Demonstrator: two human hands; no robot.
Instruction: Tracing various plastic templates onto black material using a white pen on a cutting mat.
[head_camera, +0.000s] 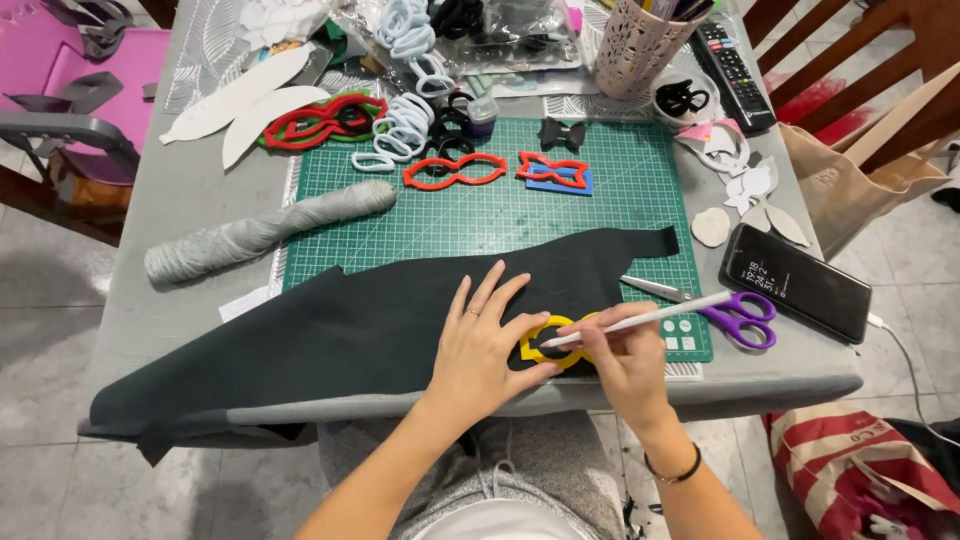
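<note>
Pinning yellow template (548, 345) under left hand (482, 352), right hand (625, 362) gripping pen (640, 320).

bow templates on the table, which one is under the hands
The yellow bow template, pressed on the black felt by the left hand; the red ones lie untouched farther up.

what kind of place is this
Likely a home craft table: a green cutting mat, purple-handled scissors, a pink pen cup, and plastic bow-shaped templates around black felt.
</note>
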